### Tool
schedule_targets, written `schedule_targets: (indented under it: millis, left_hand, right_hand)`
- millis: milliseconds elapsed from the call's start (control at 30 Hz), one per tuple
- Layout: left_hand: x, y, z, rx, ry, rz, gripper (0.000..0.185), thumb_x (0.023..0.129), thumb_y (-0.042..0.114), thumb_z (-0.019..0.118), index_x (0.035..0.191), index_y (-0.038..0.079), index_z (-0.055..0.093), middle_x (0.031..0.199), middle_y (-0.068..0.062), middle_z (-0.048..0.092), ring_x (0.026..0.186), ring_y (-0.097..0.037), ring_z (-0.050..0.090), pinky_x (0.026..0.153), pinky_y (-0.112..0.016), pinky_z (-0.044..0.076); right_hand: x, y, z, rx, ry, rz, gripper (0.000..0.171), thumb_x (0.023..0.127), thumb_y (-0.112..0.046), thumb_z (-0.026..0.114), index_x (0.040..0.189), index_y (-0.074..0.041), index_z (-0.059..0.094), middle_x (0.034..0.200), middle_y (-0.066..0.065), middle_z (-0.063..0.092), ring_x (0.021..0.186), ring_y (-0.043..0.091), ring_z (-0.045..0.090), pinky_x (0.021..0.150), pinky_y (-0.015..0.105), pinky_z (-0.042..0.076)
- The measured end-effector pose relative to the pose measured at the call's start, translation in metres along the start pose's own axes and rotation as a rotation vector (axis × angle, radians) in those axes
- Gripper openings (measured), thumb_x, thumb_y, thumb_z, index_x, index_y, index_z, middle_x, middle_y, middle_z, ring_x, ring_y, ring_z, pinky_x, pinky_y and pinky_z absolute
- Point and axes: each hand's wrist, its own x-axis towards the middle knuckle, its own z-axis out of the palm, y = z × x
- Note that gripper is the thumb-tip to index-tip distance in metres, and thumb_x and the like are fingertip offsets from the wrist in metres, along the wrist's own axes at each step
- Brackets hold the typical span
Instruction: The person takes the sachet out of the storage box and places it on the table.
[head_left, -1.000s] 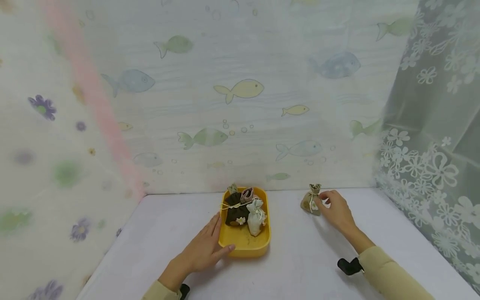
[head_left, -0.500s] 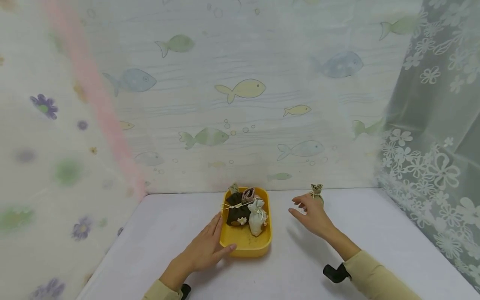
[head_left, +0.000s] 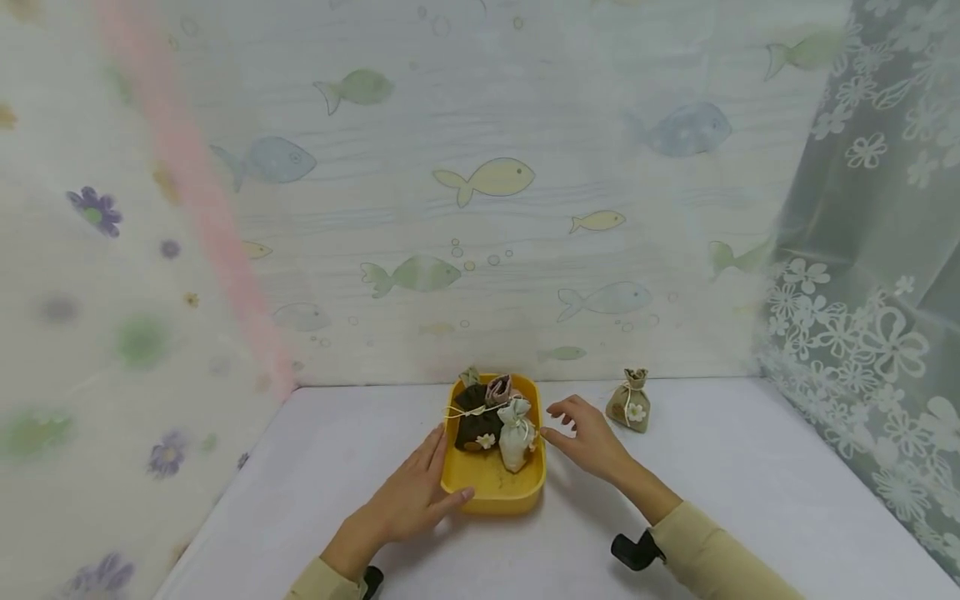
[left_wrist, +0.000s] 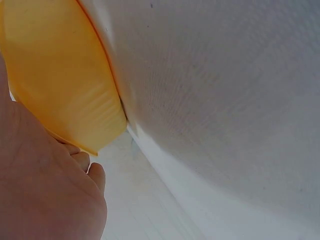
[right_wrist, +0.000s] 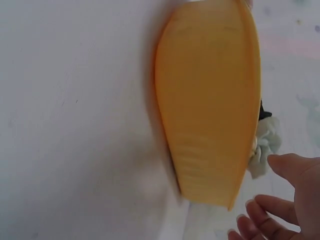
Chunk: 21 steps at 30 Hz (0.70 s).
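Note:
A yellow tray (head_left: 491, 492) sits mid-table with a dark brown pouch (head_left: 474, 421), a white pouch (head_left: 514, 437) and a pinkish pouch (head_left: 497, 388) inside. My left hand (head_left: 420, 492) lies flat against the tray's left wall, fingers straight; the left wrist view shows the tray (left_wrist: 60, 80) by my palm. My right hand (head_left: 581, 429) hovers open just right of the tray, fingertips near the white pouch (right_wrist: 262, 150) and holding nothing. A tan pouch (head_left: 630, 402) with a flower stands alone on the table, right of that hand. The right wrist view shows the tray's outer wall (right_wrist: 210, 110).
The white table (head_left: 712, 475) is walled in by a fish-print curtain (head_left: 487, 179) behind, a floral curtain (head_left: 90, 333) on the left and a lace curtain (head_left: 862, 250) on the right.
My right hand let go of the tan pouch at the back right and moved left to the tray's right side. The tan pouch stays standing. My left hand has not moved.

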Motion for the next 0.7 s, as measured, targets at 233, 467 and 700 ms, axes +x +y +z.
schedule_targets:
  millis: [233,467,700]
  left_hand:
    - [0.000,-0.001,0.001,-0.004,0.007,0.002,0.102,0.099,0.072,0.043,0.162,-0.003,0.015,0.171,-0.018,0.006,0.157,-0.033,0.014,0.125,-0.051,0.021]
    - [0.000,0.000,-0.001,-0.018,0.035,0.034,0.100,0.100,0.067,0.046,0.160,-0.006,0.017,0.170,-0.022,0.010,0.155,-0.037,0.018,0.123,-0.055,0.025]
    - [0.000,0.001,-0.002,-0.010,0.005,0.014,0.103,0.099,0.072,0.042,0.162,-0.004,0.014,0.170,-0.020,0.007,0.156,-0.034,0.015,0.124,-0.051,0.022]
  right_hand:
    - [0.008,-0.008,0.016,0.021,-0.018,0.034,0.028,0.093,-0.019,0.076,0.114,-0.001,0.071,0.109,0.011,0.065,0.094,0.023,0.058,0.079,0.036,0.051]
    - [0.013,-0.010,0.029,0.043,-0.008,0.062,0.027,0.092,-0.020,0.077,0.113,-0.003,0.072,0.109,0.009,0.064,0.097,0.027,0.059,0.084,0.039,0.052]
    - [0.017,-0.013,0.039,0.007,0.031,0.047,0.029,0.090,-0.017,0.080,0.112,-0.001,0.074,0.107,0.011,0.065,0.098,0.029,0.057,0.083,0.040,0.051]
